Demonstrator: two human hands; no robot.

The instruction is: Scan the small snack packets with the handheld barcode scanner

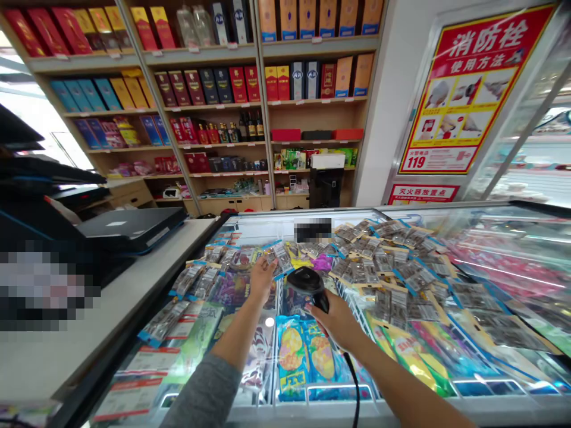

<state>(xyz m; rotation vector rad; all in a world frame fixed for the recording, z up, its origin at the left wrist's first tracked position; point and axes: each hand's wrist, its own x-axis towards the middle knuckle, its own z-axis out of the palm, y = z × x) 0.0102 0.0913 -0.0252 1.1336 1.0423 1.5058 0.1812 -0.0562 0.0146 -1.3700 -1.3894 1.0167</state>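
In the head view, my right hand [336, 321] is wrapped around the handle of a black handheld barcode scanner [306, 279], whose cord hangs down over the freezer's front. The scanner's head points away from me. My left hand [263, 276] pinches a small clear packet [280, 257] with a blue edge and a printed label, just beyond the scanner. Many similar packets with dark contents [361, 267] lie spread on the glass top of a chest freezer [330, 395], mostly right of the scanner. A smaller row of packets [207, 279] lies to the left.
Ice cream in blue wrappers [292, 356] shows through the glass, among wire baskets. A white counter [40, 362] with a black device [134, 229] borders the freezer on the left. Shelves of boxed goods [214, 86] and a red poster [473, 89] stand behind.
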